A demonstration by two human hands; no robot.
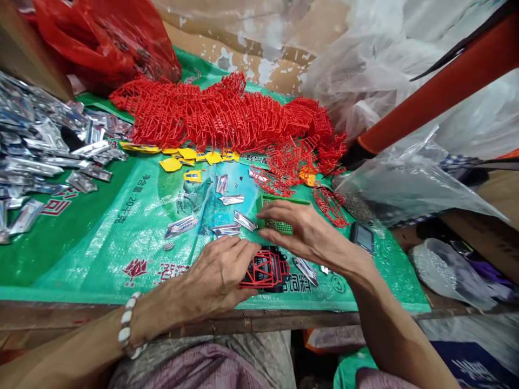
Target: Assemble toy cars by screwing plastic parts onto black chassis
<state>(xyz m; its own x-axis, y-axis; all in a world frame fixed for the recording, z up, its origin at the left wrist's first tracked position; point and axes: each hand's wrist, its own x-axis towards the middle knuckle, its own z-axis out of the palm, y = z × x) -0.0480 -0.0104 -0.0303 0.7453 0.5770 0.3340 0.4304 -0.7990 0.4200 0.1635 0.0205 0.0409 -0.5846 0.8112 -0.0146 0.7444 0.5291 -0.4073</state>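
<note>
My left hand is closed on the left end of a toy car, which has a black base and a red roll-cage frame on top. The car lies near the front edge of the green sheet. My right hand hovers just above it, thumb and fingers apart with nothing visible between them. Partly hidden behind that hand is a small green basket. Several shiny silver-and-blue pieces lie in front of my hands, and another silver piece rests right of the car.
A long heap of red plastic frames spans the back, with yellow parts along its front. Silver pieces pile up at left. On the right are a dark square device, a clear plastic scoop and a slanting red pole.
</note>
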